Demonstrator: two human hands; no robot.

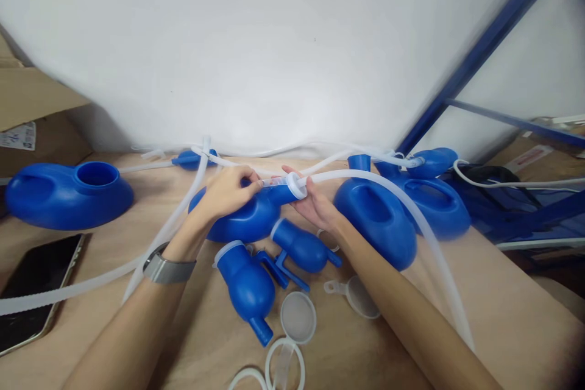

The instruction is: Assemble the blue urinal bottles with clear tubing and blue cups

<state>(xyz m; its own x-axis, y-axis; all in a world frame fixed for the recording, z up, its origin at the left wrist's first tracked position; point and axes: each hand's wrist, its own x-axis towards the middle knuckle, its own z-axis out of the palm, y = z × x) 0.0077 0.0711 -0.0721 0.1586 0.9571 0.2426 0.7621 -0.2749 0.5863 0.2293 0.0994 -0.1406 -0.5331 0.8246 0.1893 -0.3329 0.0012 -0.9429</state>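
A blue plastic bottle (242,222) lies on its side between my hands, its neck turned to the right. My left hand (235,189) is closed at the top of this bottle, the thumb by a clear strip (274,181) along the neck. Around the white cap (296,185) at the neck's end, the fingers of my right hand (317,201) are wrapped, palm up. A translucent hose (375,178) runs from the cap and bends down to the right. Just in front lie two small blue spouted pieces, one (251,286) white-rimmed, the other (304,247) beside it.
More blue bottles stand at left (68,198) and right (377,225). A phone (36,286) lies at the left edge. White lids (298,317) and rings (286,365) are in front. A cardboard box (36,97) and a blue metal frame (484,55) flank the table.
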